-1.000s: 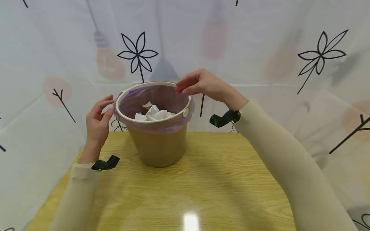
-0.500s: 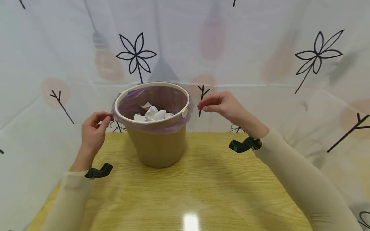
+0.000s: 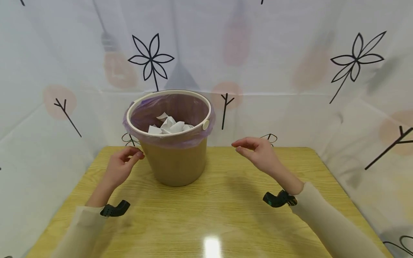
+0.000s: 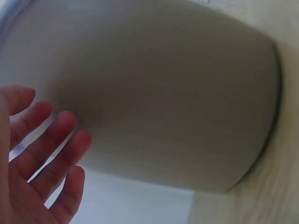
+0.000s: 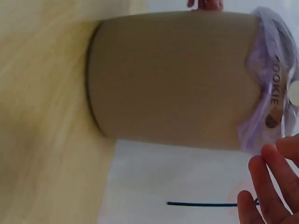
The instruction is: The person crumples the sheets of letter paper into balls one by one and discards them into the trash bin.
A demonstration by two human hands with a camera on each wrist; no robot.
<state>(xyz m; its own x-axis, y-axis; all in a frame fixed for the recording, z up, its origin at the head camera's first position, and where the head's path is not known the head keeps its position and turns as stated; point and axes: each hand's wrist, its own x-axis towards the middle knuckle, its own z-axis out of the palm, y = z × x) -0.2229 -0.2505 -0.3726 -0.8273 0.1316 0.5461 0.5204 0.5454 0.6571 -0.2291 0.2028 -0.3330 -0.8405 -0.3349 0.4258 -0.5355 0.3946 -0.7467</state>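
Note:
A tan waste bin [image 3: 175, 166] stands upright at the back of the table, left of centre. A purple bin bag [image 3: 188, 142] lines it and folds over the outside, under a cream rim ring [image 3: 129, 120]. Crumpled white paper [image 3: 171, 125] lies inside. My left hand [image 3: 119, 166] is at the bin's left side, fingers loosely bent with nothing in them; whether the fingertips touch the wall I cannot tell. Well to the right of the bin, my right hand [image 3: 260, 154] hovers with nothing in it, fingers relaxed. In the right wrist view, lettering shows on the rim band [image 5: 274, 88].
The wood-grain table [image 3: 206, 211] runs forward from the bin, with a bright glare spot near its front. A white patterned cloth [image 3: 274, 79] hangs behind and at both sides. Each wrist carries a black camera mount, one on the left [image 3: 115, 209].
My right hand has left the bin's rim, moving right and down. My left hand has dropped from beside the rim to lower along the bin's left wall. The bin stays in place.

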